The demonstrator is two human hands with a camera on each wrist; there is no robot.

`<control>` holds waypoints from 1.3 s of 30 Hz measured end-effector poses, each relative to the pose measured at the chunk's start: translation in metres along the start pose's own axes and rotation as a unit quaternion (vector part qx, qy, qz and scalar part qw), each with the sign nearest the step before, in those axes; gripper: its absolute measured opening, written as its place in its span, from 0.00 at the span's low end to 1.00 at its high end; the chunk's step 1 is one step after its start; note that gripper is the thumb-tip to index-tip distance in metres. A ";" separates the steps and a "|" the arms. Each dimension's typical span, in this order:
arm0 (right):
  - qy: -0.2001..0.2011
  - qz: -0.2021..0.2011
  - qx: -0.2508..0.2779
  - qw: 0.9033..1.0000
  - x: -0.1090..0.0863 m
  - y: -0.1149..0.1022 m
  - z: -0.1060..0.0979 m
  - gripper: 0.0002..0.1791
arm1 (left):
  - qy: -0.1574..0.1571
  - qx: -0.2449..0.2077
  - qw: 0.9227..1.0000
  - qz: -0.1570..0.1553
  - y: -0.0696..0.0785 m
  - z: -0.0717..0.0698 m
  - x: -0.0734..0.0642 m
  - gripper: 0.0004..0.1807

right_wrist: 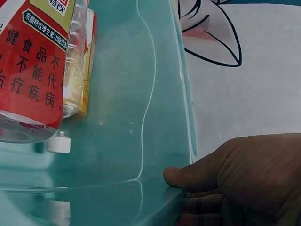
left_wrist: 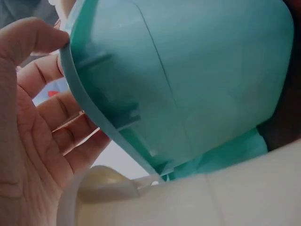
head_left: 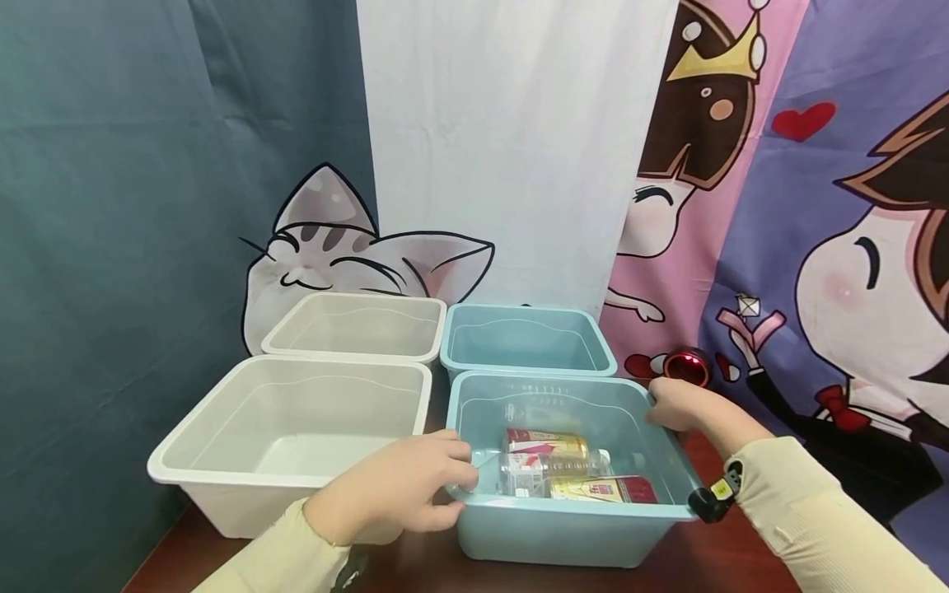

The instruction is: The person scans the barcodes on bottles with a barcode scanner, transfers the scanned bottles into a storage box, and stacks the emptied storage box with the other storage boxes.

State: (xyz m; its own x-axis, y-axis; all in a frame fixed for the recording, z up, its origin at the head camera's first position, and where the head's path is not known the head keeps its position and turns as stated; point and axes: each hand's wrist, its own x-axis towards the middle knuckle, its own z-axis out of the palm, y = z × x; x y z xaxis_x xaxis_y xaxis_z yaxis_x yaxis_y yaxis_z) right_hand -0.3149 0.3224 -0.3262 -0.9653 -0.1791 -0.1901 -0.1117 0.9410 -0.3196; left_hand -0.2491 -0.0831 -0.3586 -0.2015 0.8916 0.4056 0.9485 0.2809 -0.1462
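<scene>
The front blue bin [head_left: 563,535] holds plastic bottles [head_left: 544,465], some with red and yellow labels. At its left rim my left hand [head_left: 404,482] grips the edge. In the left wrist view the thumb of the left hand [left_wrist: 35,99] lies on the rim's outer side and the fingers pass behind it. My right hand [head_left: 685,403] pinches the right rim near the far corner. The right wrist view shows the thumb of the right hand [right_wrist: 244,174] inside the blue bin [right_wrist: 117,94] and its fingers outside, with a red-labelled bottle [right_wrist: 33,75] farther in.
A front white bin [head_left: 245,502] stands close to the left, beside the left forearm. Behind are another white bin [head_left: 356,325] and another blue bin [head_left: 526,342]. A round device with a red light [head_left: 686,366] sits beyond the right hand. Printed curtains [head_left: 497,148] hang at the back.
</scene>
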 end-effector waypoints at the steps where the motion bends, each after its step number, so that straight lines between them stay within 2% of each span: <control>1: 0.000 -0.001 0.000 1.000 0.000 0.001 0.000 0.12 | 0.000 0.000 1.000 0.008 -0.002 0.000 0.001 0.12; 6: 0.019 -0.030 -0.060 0.998 0.002 0.000 0.000 0.12 | -0.008 -0.012 0.999 0.029 -0.011 0.000 0.002 0.12; 9: 0.021 -0.029 -0.076 0.996 0.003 -0.002 0.001 0.13 | -0.031 -0.017 0.999 0.039 -0.014 -0.001 0.004 0.11; 12: 0.015 -0.014 -0.068 0.998 0.003 -0.001 0.002 0.13 | -0.068 -0.013 0.996 0.052 -0.017 -0.004 0.009 0.11; 15: 0.022 -0.018 -0.072 0.997 0.002 0.000 0.001 0.13 | -0.112 -0.002 0.992 0.062 -0.018 -0.009 0.016 0.10; 20: 0.029 -0.023 -0.079 0.996 0.004 0.001 0.000 0.14 | -0.194 -0.002 0.979 0.060 -0.019 -0.022 0.034 0.09; 23: 0.034 -0.024 -0.090 0.995 0.006 0.001 -0.001 0.14 | -0.220 -0.020 0.974 0.059 -0.027 -0.025 0.045 0.11; 27: 0.038 -0.019 -0.091 0.995 0.009 -0.001 0.000 0.13 | -0.202 -0.033 0.977 0.056 -0.053 -0.021 0.049 0.12; 32: 0.029 -0.009 -0.078 0.997 0.009 -0.001 0.005 0.12 | -0.181 -0.049 0.982 0.025 -0.087 -0.013 0.044 0.07; 39: 0.049 -0.021 -0.095 0.994 0.006 0.004 0.009 0.12 | -0.170 -0.028 0.985 -0.017 -0.107 0.002 0.042 0.07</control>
State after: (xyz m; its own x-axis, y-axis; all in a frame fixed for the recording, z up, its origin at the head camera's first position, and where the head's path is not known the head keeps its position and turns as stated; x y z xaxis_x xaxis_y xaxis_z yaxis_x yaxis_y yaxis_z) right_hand -0.3187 0.3224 -0.3364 -0.9763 -0.1985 -0.0867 -0.1850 0.9723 -0.1428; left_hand -0.3595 -0.0749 -0.3271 -0.2953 0.9518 0.0830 0.9496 0.3020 -0.0841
